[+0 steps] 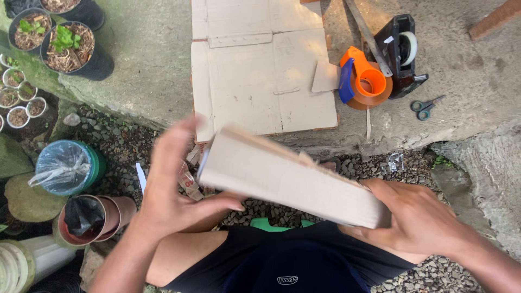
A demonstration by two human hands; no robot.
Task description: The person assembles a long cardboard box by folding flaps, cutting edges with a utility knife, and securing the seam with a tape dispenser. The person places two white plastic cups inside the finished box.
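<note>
Your left hand (173, 187) and right hand (418, 220) grip a plain brown cardboard box (290, 179), oblong, tilted down toward your right fingers. Beyond your fingertips, a flattened brown cardboard sheet (260, 65) lies on the concrete. Just behind your left fingers, a torn scrap of printed packaging (189, 182), white and red, lies on the gravel.

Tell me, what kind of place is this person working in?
Most likely an outdoor garden or backyard corner used for packing. Potted seedlings stand on a concrete slab, gravel covers the ground, and flattened cardboard lies beside tape dispensers.
</note>
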